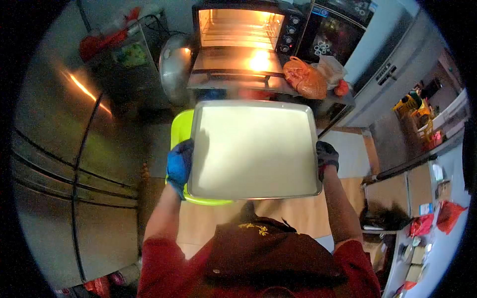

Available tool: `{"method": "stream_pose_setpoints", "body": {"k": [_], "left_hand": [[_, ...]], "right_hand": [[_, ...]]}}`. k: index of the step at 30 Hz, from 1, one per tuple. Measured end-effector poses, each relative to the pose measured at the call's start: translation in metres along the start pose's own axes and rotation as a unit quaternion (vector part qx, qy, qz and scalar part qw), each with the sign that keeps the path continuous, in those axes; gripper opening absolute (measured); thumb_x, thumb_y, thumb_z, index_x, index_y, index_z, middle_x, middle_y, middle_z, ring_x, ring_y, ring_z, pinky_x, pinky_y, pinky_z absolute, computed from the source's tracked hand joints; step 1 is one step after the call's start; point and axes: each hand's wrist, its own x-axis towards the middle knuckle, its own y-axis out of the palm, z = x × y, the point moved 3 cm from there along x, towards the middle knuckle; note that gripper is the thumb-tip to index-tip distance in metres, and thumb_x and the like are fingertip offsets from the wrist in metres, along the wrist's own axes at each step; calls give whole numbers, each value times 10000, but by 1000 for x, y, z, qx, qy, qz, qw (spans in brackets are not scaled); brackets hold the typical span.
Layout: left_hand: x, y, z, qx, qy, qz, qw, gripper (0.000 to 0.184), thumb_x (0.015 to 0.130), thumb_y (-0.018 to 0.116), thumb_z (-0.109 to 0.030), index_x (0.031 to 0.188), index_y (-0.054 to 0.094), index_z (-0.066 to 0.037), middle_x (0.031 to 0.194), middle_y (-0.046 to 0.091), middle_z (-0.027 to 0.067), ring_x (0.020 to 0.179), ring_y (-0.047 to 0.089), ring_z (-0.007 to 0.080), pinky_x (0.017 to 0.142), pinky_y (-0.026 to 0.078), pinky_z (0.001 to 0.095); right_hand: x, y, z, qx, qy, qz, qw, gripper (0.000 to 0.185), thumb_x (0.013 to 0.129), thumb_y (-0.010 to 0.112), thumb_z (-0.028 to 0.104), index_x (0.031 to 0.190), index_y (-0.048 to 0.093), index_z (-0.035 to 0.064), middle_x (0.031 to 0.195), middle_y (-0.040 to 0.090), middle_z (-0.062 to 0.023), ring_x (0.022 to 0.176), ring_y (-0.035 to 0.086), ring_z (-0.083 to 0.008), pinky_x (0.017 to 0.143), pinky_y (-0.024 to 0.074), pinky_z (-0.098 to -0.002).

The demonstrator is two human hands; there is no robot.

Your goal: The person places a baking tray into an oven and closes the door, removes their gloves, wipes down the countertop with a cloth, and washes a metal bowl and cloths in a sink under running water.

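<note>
A rectangular metal baking tray (191,149) is held level in front of my body, filled with a smooth, pale cream-coloured layer (258,149). My left hand (179,166), in a blue and dark glove, grips its left edge. On the opposite edge my right hand (327,158), in a dark glove, is closed too. The fingers beneath the tray are hidden. Beyond the tray stands a lit oven (241,30) with its door (228,60) lowered and wire racks visible inside.
Below the tray sits a lime-green basin (182,126), partly covered. An orange plastic bag (304,79) lies right of the oven door. Left of the oven is a round metal object (175,67). Steel cabinets (107,198) line the left; shelves (417,258) stand at right.
</note>
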Motion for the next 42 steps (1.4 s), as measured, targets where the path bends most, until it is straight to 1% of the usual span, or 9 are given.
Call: {"method": "stream_pose_setpoints", "body": {"k": [3,10,16,18,22,31,36,39,42], "left_hand": [[50,17,29,-165,-75,6,983,260,840,540,-24,1087,601,26,1009,633,78,877,577,151,806,461,258],[154,65,7,-106,-9,-25,994,240,831,547,-29,1055,619,15,966,639,76,842,583,152,788,469,264],[231,83,-8,-89,-33,-52,994,202,837,552,-63,1008,642,-6,905,644,53,775,564,123,713,463,258],[257,82,-4,-93,-31,-58,993,209,831,532,-44,1003,645,-10,894,638,44,764,559,119,707,461,259],[306,86,-16,-2,-37,-75,996,215,832,500,-28,999,635,-10,852,625,20,731,546,118,693,458,255],[458,100,-27,-268,-129,-78,952,213,845,440,-62,969,605,-13,761,544,-17,672,510,114,622,426,247],[546,81,21,25,-43,-58,997,216,893,432,-145,905,618,-36,742,553,5,653,519,110,594,426,254],[579,86,7,-94,-7,-11,995,217,895,453,-160,901,630,-34,733,553,-4,662,516,104,591,418,242],[599,93,-16,110,-54,-31,992,249,875,535,-235,970,642,-30,858,637,64,786,576,163,712,457,298]], "right_hand": [[10,-6,60,2,-52,9,999,530,878,378,459,1007,603,-3,999,603,-241,926,568,-379,809,422,-424],[172,28,126,-305,-167,16,937,405,848,580,293,1108,588,-16,1091,624,-122,974,577,-224,820,442,-323],[276,76,168,189,-257,89,944,223,856,587,215,977,649,38,967,658,-74,885,599,-217,799,472,-308],[276,75,210,-77,-237,90,964,199,852,589,224,958,657,70,968,657,-55,887,597,-195,801,479,-303],[401,139,201,-66,-351,54,932,310,883,526,329,830,653,51,794,638,-86,727,573,-206,681,458,-333],[453,172,301,-16,-238,91,967,360,836,554,250,1114,559,21,1088,589,-100,904,582,-202,792,478,-296],[554,221,289,48,-230,133,963,429,859,497,215,1231,446,8,1222,487,-121,990,536,-230,846,467,-318],[706,285,217,246,-272,305,879,478,873,463,194,1302,378,0,1303,425,-134,1041,508,-246,878,460,-331],[646,273,270,125,-210,152,958,415,857,487,204,1228,421,29,1196,454,-122,948,513,-242,800,455,-337]]}}
